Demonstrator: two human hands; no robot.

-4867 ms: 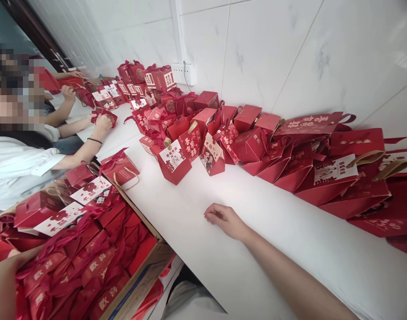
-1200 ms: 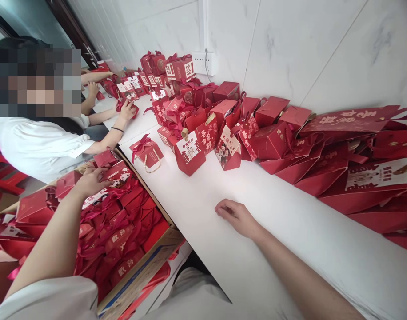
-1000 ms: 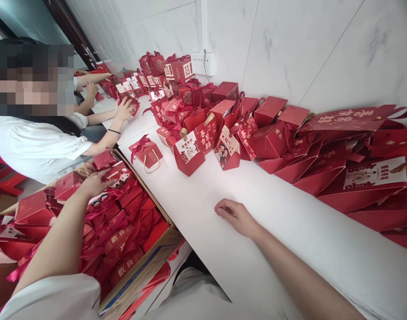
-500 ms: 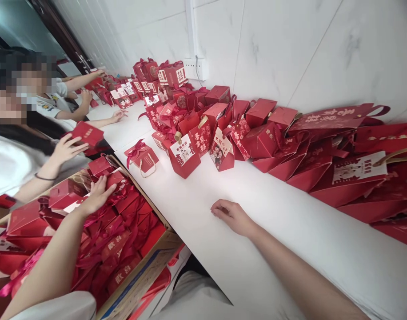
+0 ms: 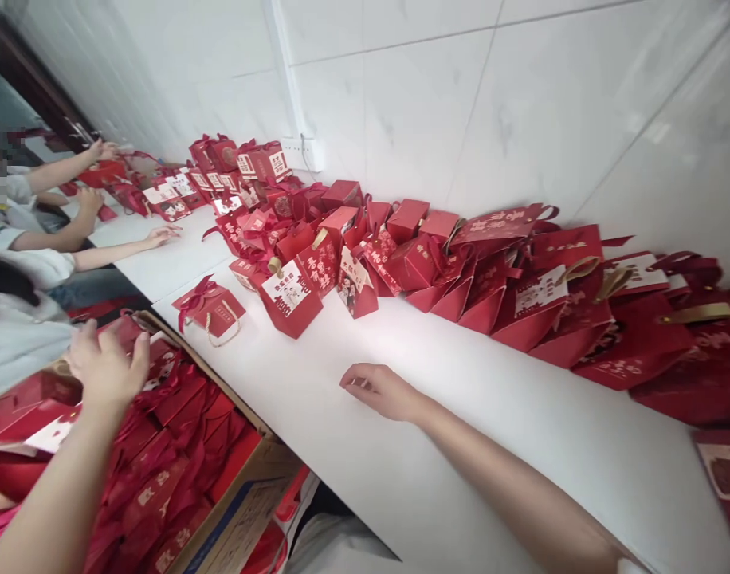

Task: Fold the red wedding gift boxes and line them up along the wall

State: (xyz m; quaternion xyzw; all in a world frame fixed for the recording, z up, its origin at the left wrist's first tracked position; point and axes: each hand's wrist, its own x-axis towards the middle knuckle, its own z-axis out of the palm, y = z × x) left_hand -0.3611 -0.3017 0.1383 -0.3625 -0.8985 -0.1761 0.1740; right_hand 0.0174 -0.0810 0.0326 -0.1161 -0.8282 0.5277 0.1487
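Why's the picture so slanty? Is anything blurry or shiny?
In the head view, the table and wall tiles run slanted, maybe from a tilted, wide lens; pale glare marks the tiles at the head view's upper right; in that view, the left hand looks a bit soft, the red box with a rope handle clearer; there too, the table looks brightest just beyond the right hand.

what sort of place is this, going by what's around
Probably a small packing workroom: red gift boxes crowd a long white table against a tiled wall, and an open cardboard carton alongside is piled with more.
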